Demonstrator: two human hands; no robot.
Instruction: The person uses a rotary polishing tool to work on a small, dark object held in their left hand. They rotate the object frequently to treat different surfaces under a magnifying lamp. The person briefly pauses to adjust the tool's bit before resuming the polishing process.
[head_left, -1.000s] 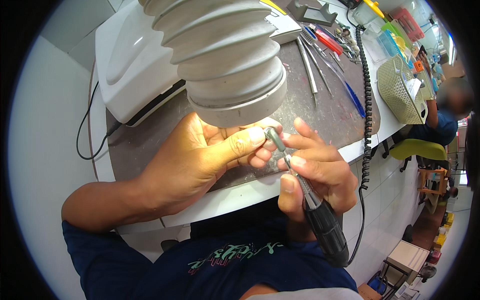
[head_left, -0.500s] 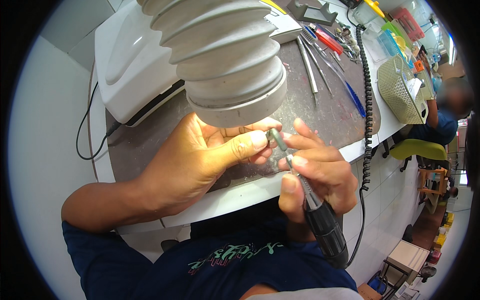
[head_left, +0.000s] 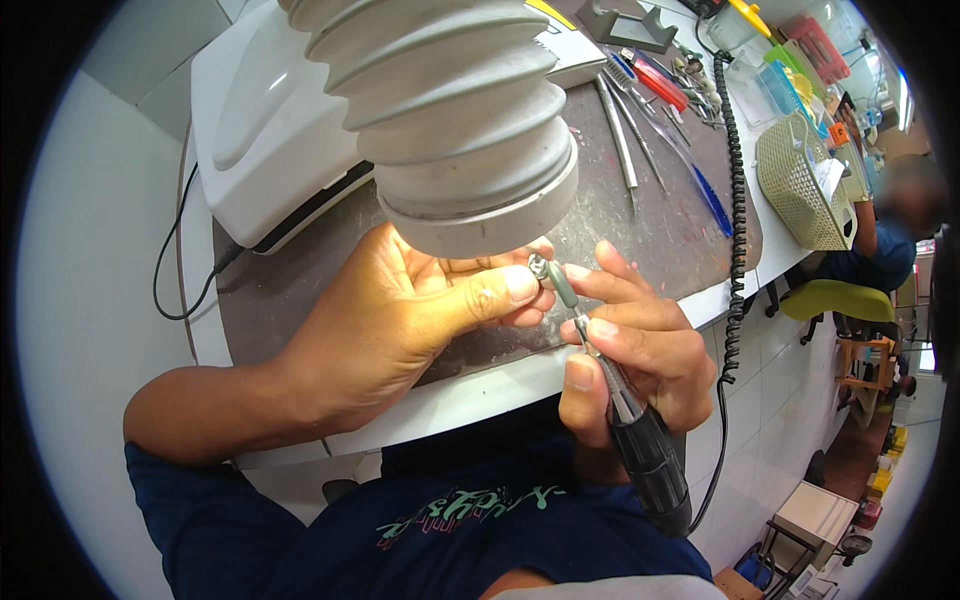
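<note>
My left hand point(head_left: 420, 295) pinches a small shiny metal piece point(head_left: 538, 266) between thumb and fingers; it looks like a dental crown, though it is too small to be sure. My right hand point(head_left: 640, 345) is closed round a rotary handpiece point(head_left: 648, 462) with a black body and a metal nose. A green, rod-shaped grinding stone point(head_left: 563, 285) sits in the handpiece's tip, right beside the metal piece. Whether the two touch is unclear. Just above my left fingers hangs the mouth of a ribbed white suction hose point(head_left: 460, 130).
A white machine point(head_left: 270, 120) stands at the back left. Metal hand tools point(head_left: 618, 135), a blue-handled brush point(head_left: 705, 190) and several small burs lie at the back right. A coiled black cord point(head_left: 735, 200) runs down past a woven basket point(head_left: 800, 180). Another person sits at the far right.
The metal piece has turned in my left fingers and shows more of its bright face. The grinding stone has shifted slightly right and down. My right index finger is raised slightly less bent.
</note>
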